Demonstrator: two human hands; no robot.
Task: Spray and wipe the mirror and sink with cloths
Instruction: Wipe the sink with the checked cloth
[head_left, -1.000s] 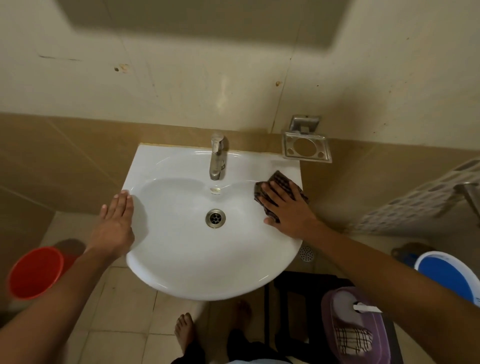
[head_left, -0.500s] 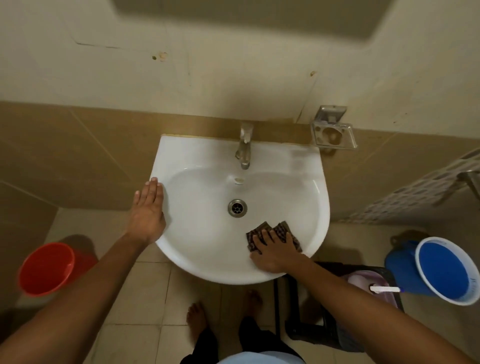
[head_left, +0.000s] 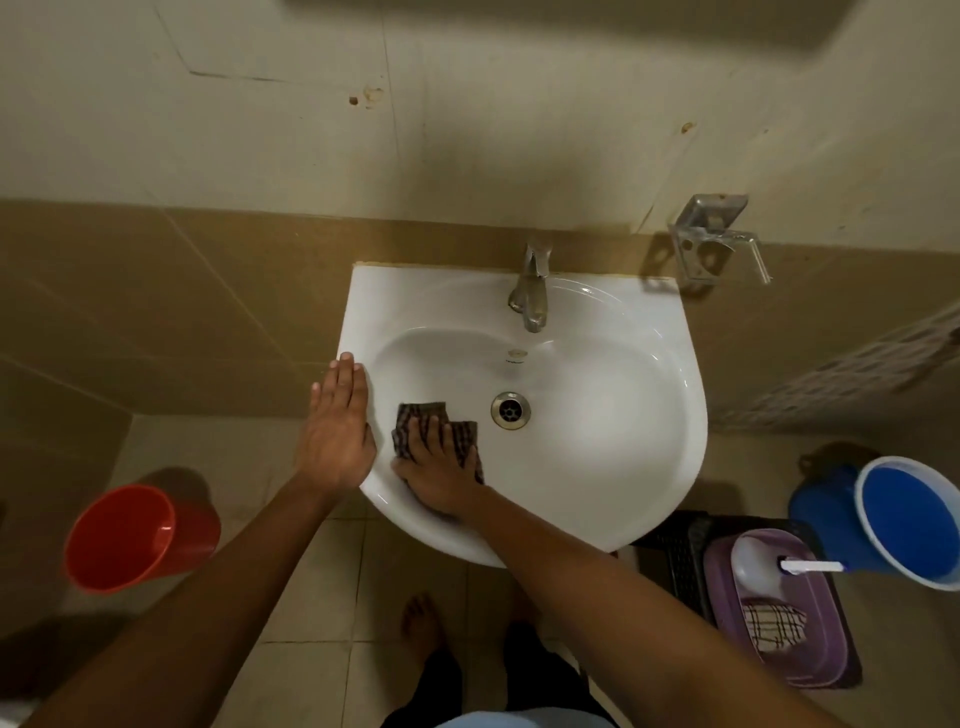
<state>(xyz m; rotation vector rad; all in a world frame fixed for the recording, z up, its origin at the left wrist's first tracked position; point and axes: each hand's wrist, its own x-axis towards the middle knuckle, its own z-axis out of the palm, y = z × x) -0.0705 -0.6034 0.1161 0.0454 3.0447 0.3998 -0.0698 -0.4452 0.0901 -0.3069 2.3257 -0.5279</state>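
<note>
Right now I am pressing my right hand (head_left: 439, 475) flat on the dark checked cloth (head_left: 457, 434), fingers spread and nearly straight, pinning it against the left slope of the sink (head_left: 613, 415) bowl rather than gripping it. The cloth is lying under my fingers and poking out beyond them toward the back of the basin, its longer side running roughly left to right, with the drain (head_left: 510, 410) just beside its right corner.

My left hand (head_left: 337, 426) is resting open on the left rim, fingers straight and together, holding nothing; it is bracing me, as far as I can judge. It is sitting close beside my right hand, with only a narrow strip of rim between them.

That is the relation I am weighing: the unwiped room is lying away from my left hand. To the right, past the drain, the bowl is opening wide and bare up to the far right wall. Toward the back, the tap (head_left: 530, 296) is hanging over the basin, so I would be working the cloth around under its spout. Leftward I am nearly out of room, since the rim and my own left hand are closing that side. Sweeping right looks like the freest path.
</note>
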